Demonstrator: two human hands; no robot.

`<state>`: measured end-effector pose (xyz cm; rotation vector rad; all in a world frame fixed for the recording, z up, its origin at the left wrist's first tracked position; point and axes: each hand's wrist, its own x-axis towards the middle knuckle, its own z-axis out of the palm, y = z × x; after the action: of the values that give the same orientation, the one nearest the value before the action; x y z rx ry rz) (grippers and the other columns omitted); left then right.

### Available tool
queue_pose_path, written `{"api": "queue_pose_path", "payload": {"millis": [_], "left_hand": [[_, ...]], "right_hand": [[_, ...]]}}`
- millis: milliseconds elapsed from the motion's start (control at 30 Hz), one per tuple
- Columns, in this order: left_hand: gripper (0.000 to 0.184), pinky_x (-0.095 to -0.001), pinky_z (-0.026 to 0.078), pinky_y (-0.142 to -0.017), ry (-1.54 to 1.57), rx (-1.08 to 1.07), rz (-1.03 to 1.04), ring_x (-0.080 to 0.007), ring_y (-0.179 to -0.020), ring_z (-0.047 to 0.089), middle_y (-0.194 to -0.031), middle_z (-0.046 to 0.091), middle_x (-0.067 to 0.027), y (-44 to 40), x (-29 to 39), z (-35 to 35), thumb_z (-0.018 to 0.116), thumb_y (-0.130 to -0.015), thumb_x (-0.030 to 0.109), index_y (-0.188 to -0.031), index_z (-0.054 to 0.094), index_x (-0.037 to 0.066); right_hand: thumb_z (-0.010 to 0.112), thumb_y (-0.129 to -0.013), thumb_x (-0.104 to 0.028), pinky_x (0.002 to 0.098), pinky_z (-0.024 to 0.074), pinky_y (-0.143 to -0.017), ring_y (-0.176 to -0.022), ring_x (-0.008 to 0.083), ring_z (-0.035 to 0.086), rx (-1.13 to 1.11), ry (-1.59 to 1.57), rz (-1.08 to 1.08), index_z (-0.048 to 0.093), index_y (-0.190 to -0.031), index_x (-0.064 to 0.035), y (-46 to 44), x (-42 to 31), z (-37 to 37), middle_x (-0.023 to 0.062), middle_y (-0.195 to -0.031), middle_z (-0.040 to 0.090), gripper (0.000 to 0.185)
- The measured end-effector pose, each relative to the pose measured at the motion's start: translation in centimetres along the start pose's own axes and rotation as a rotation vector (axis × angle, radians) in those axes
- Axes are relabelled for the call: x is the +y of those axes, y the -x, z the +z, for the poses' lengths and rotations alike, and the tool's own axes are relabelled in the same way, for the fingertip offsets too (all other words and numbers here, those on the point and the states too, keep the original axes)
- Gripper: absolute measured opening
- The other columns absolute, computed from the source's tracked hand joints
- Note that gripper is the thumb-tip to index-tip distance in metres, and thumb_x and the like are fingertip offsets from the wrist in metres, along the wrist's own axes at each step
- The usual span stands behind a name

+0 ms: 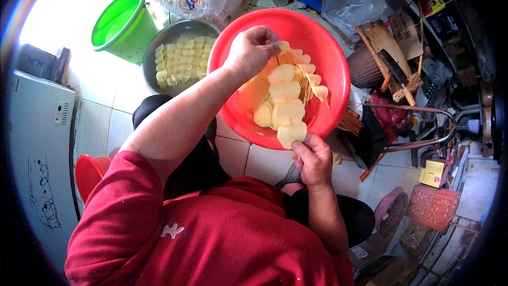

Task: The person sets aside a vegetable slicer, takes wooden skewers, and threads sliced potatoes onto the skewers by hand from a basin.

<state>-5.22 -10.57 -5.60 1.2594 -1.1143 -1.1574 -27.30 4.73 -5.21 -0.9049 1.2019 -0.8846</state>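
A skewer of thin, pale yellow potato slices (286,92) stretches between my two hands above the red basin (339,74). My left hand (255,47) pinches its far end, near the top slice. At the near end, the thumb and fingers of my right hand (314,159) grip the lowest slice. Loose potato slices (263,114) lie in the basin under the skewer. Another skewer of slices (314,79) rests against the basin's right side, beside bare thin sticks (306,92). My fingers partly hide both ends of the held skewer.
A metal bowl (150,63) with several skewers of slices stands left of the basin, near a green bucket (127,26). Sticks (350,122) lie at the basin's right. A hammer (392,66), boards and a metal frame (450,130) crowd the right side. A white cabinet (39,122) stands left.
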Motion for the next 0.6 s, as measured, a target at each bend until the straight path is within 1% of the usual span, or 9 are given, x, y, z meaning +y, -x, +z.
{"api": "queue_pose_path", "payload": {"millis": [100, 167, 233, 300, 400, 467, 500, 567, 600], "left_hand": [[0.009, -0.0249, 0.048, -0.065, -0.12, -0.046, 0.06, -0.0124, -0.071, 0.058, -0.077, 0.061, -0.0019, 0.2, 0.1, 0.2, 0.063, -0.075, 0.002, -0.083, 0.058, 0.004], [0.007, -0.0248, 0.048, -0.065, 0.066, -0.057, -0.057, -0.0125, -0.07, 0.058, -0.077, 0.061, -0.0024, 0.5, 0.8, 0.2, 0.059, -0.076, 0.002, -0.084, 0.059, 0.003], [0.008, -0.0253, 0.048, -0.065, 0.052, -0.048, -0.068, -0.0128, -0.071, 0.058, -0.077, 0.061, -0.0028, 0.9, 0.9, 0.4, 0.057, -0.077, 0.004, -0.085, 0.06, 0.003], [0.009, -0.0259, 0.048, -0.065, 0.037, -0.04, -0.081, -0.0132, -0.071, 0.059, -0.077, 0.061, -0.0033, 1.2, 1.2, 0.6, 0.056, -0.078, 0.005, -0.086, 0.06, 0.003], [0.013, -0.0276, 0.049, -0.066, 0.149, 0.021, -0.14, -0.0145, -0.072, 0.059, -0.08, 0.061, -0.004, 1.2, 1.9, 0.7, 0.055, -0.08, 0.008, -0.09, 0.06, 0.003], [0.016, -0.0299, 0.05, -0.068, 0.26, 0.003, -0.332, -0.0165, -0.074, 0.06, -0.085, 0.061, -0.0049, 1.0, 2.0, 0.5, 0.054, -0.081, 0.011, -0.094, 0.06, 0.006], [0.016, -0.0299, 0.05, -0.068, 0.26, 0.006, -0.335, -0.0165, -0.074, 0.06, -0.085, 0.061, -0.0049, 0.6, 1.5, 0.2, 0.054, -0.081, 0.011, -0.094, 0.06, 0.006], [0.019, -0.0323, 0.049, -0.07, 0.396, -0.047, -0.458, -0.019, -0.078, 0.059, -0.09, 0.061, -0.0088, -0.4, 0.3, -0.4, 0.059, -0.076, 0.011, -0.094, 0.061, 0.005], [0.019, -0.0323, 0.049, -0.07, 0.397, -0.045, -0.458, -0.019, -0.078, 0.059, -0.09, 0.061, -0.0088, -0.4, 0.2, -0.5, 0.059, -0.076, 0.011, -0.094, 0.061, 0.005]], "right_hand": [[0.064, -0.082, -0.013, 0.0192, 0.0358, -0.041, -0.048, 0.0048, 0.045, 0.0, -0.005, -0.009, 0.064, -0.095, -0.0012, 0.0, 0.4, -0.3, 0.0006, -0.064, 0.056, 0.018], [0.064, -0.082, -0.013, 0.0193, 0.0357, -0.041, -0.048, 0.0048, 0.045, -0.013, 0.001, -0.013, 0.064, -0.094, -0.0011, 0.0, 0.5, -0.3, 0.0006, -0.064, 0.056, 0.017], [0.063, -0.081, -0.007, 0.0175, 0.0348, -0.042, -0.052, 0.0056, 0.047, 0.031, -0.022, -0.036, 0.061, -0.098, -0.001, -0.1, 0.6, -0.1, 0.0015, -0.072, 0.059, 0.018], [0.063, -0.081, -0.007, 0.0175, 0.0347, -0.042, -0.051, 0.0054, 0.046, 0.029, -0.026, -0.049, 0.061, -0.097, -0.0013, -0.1, 0.4, 0.2, 0.0013, -0.07, 0.058, 0.017], [0.063, -0.083, -0.01, 0.0184, 0.0365, -0.043, -0.052, 0.0048, 0.047, -0.003, 0.037, -0.071, 0.062, -0.096, -0.001, 0.0, -0.1, 0.1, 0.0007, -0.069, 0.058, 0.016], [0.063, -0.083, -0.012, 0.0192, 0.0384, -0.044, -0.054, 0.0043, 0.048, -0.037, 0.101, -0.075, 0.062, -0.094, -0.0005, 0.1, 0.0, 0.1, 0.0003, -0.069, 0.059, 0.016], [0.063, -0.083, -0.012, 0.0193, 0.039, -0.045, -0.055, 0.0043, 0.048, -0.04, 0.123, -0.075, 0.062, -0.093, -0.0004, 0.2, 0.1, 0.2, 0.0002, -0.07, 0.059, 0.016], [0.063, -0.083, -0.013, 0.0194, 0.0396, -0.046, -0.056, 0.0042, 0.049, -0.045, 0.147, -0.075, 0.062, -0.093, -0.0003, 0.3, 0.2, 0.3, 0.0002, -0.07, 0.059, 0.016], [0.063, -0.083, -0.013, 0.0195, 0.0399, -0.047, -0.056, 0.0043, 0.049, -0.043, 0.16, -0.077, 0.062, -0.092, -0.0003, 0.3, 0.1, 0.3, 0.0002, -0.07, 0.059, 0.016]]}}
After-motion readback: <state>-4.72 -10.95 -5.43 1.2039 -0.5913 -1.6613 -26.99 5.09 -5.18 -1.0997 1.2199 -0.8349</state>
